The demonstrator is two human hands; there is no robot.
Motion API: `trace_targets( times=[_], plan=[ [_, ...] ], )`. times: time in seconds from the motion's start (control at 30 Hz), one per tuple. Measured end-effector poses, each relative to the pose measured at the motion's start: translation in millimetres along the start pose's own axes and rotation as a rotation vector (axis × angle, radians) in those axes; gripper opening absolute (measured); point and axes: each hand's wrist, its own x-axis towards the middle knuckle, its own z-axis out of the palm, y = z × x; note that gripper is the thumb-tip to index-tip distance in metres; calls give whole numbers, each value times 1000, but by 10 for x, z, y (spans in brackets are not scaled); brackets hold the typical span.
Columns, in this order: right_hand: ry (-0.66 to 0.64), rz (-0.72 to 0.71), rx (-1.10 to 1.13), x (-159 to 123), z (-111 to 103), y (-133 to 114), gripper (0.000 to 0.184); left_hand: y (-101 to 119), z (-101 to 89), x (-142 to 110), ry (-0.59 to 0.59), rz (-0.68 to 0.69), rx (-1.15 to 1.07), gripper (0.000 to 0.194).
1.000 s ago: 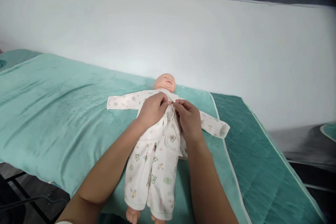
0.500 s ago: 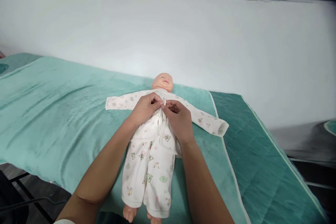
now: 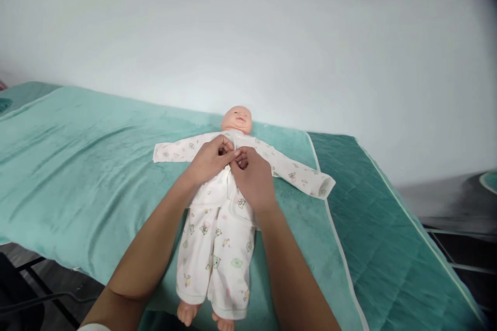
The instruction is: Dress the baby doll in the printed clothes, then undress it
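A baby doll lies on its back on a green blanket, feet toward me. It wears a white printed shirt with both sleeves spread wide and matching trousers. My left hand is at the shirt's chest, thumb and fingers pinched on the front edge. Opposite it, my right hand is also closed on the front edge, its fingertips meeting those of the left. The bit of cloth between the fingertips is mostly hidden. Below the hands the shirt front hangs over the trousers' waist.
The light green blanket covers most of the bed. A darker quilted cover shows on the right. A white wall stands behind the bed. At the lower left are a dark metal frame and a cable.
Both hands have stayed at the chest and drawn closer together, the right one shifting a little left. The whole view has shifted slightly. The doll lies in the same pose.
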Motion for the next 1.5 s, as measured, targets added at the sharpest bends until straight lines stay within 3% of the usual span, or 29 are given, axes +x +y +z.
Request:
trace_targets(
  times=[0.2, 0.37, 0.57, 0.73, 0.93, 1.2, 1.37, 1.5],
  plan=[
    [-42, -77, -134, -39, 9, -31, 25, -72, 40, -13, 17, 12, -47, 4],
    [-61, -83, -92, -84, -33, -19, 25, -82, 26, -63, 25, 28, -55, 10],
    [-12, -114, -149, -197, -99, -58, 27, -58, -139, -129, -63, -11, -76, 17],
    [-23, -73, -343, -334, -168, -144, 9, -23, -274, -169, -234, 7, -41, 22],
    [-83, -21, -419, -370, -213, -175, 17, -7, -262, -164, -295, 58, 6, 17],
    [-357, 117, -211, -238, -491, -174, 23, -1, -257, -179, -319, 65, 60, 16],
    [-436, 230, 69, -212, -574, -77, 29, 30, -288, -214, -361, 17, -16, 21],
    [-378, 175, 335, -212, -496, 9, 35, 53, -314, -238, -407, -26, -105, 22]
  ],
)
